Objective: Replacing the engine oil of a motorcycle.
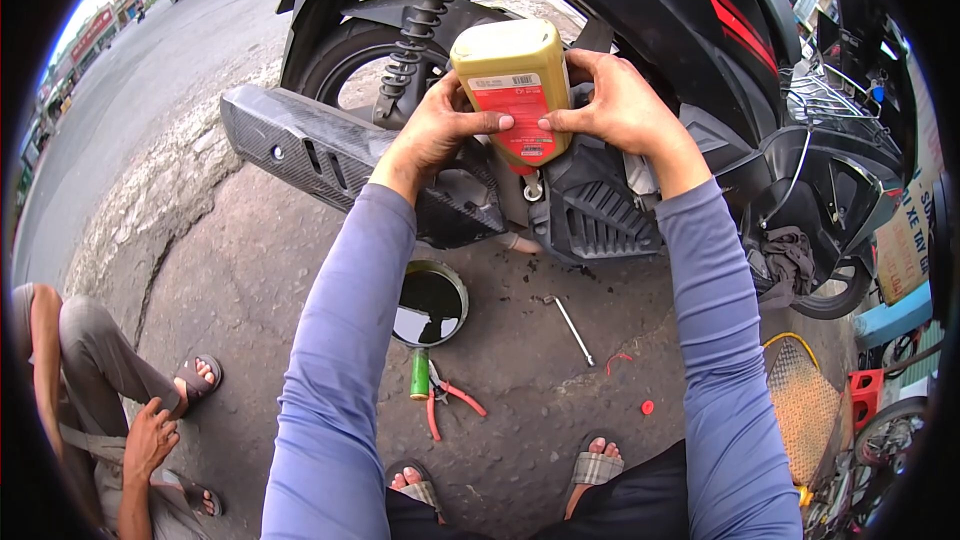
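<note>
Both my hands grip a yellow oil bottle (pixel 512 48) with a red label, tipped upside down over the engine of a black motor scooter (pixel 640 0). My left hand (pixel 440 130) wraps its left side and my right hand (pixel 625 110) its right side, thumbs pressed on the label. The bottle's neck points down at the filler opening (pixel 533 187) beside the ribbed black cover (pixel 600 215); whether oil is flowing cannot be seen. Below on the ground sits a round pan (pixel 462 290) of dark oil with a green handle (pixel 419 375).
Red-handled pliers (pixel 455 397) lie beside the pan handle. A metal wrench (pixel 572 330) and a small red cap (pixel 647 407) are on the pavement to the right. The carbon-patterned exhaust (pixel 310 145) juts out left. Another person (pixel 100 360) sits at lower left, and a second motorbike (pixel 840 180) stands right.
</note>
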Motion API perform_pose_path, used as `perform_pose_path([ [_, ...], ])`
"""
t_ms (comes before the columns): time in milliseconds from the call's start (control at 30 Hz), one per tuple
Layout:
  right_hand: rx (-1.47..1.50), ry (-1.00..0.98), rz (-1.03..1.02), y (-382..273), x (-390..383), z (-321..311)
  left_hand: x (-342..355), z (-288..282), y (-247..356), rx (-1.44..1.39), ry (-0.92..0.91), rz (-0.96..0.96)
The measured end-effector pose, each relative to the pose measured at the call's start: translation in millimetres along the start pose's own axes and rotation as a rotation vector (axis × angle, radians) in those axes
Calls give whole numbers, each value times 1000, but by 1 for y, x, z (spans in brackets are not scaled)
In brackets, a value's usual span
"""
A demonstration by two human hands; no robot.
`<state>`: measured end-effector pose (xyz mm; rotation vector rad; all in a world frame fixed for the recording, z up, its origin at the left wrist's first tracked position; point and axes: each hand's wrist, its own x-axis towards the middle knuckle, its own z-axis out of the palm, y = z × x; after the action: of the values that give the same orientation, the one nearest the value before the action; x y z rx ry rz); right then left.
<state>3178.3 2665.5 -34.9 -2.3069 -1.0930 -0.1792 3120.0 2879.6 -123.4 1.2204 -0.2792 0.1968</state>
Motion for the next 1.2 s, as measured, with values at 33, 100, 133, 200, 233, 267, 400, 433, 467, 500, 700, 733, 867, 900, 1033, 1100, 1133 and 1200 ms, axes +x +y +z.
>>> perform_pose_path([
  [33, 40, -5, -18, 1, 1, 1, 0, 0, 0, 0, 0, 0],
  [100, 80, -11, -33, 3, 1, 1, 0, 1, -1, -13, 12, 20],
  [133, 110, -24, -49, 0, -1, -1, 0, 2, 0, -13, 10, 21],
  [200, 139, -35, -63, -1, -2, -2, 0, 4, 2, -8, 9, 12],
  [233, 98, 0, -56, -1, -1, 0, 0, 2, 2, -5, 11, 11],
  [267, 58, 36, -48, 0, -1, 1, 0, 0, 2, -4, -1, -3],
  [400, 35, 31, -9, 4, 3, 3, 1, -2, 2, 13, -5, 3],
  [433, 25, 36, -9, 6, 2, 3, 1, -1, 1, 11, -6, 2],
  [467, 15, 42, -9, 7, 2, 3, 2, 0, 0, 0, -8, 12],
  [500, 14, 41, -7, 8, 2, 3, 2, 1, 0, -11, -9, 23],
  [700, 68, 29, -74, 5, 1, 4, 1, -2, -1, 0, -16, -1],
  [733, 63, 38, -65, 5, 1, 4, 1, -2, -1, -1, -17, -1],
  [867, 28, 65, -82, 9, 2, 6, 1, 0, -1, 5, -3, 12],
  [900, 28, 65, -82, 11, 2, 5, 1, 0, -1, -3, 0, 21],
  [1033, 89, 27, -80, 12, 3, 6, 0, 1, 1, -13, 4, 18],
  [1100, 79, 35, -80, 13, 3, 7, 1, 0, 0, -6, -9, -2],
  [1133, 47, 50, -75, 11, 3, 6, 2, -2, -1, -6, -8, -3],
  [1200, 17, 65, -71, 10, 3, 7, 2, -5, -3, -8, -23, 8],
])
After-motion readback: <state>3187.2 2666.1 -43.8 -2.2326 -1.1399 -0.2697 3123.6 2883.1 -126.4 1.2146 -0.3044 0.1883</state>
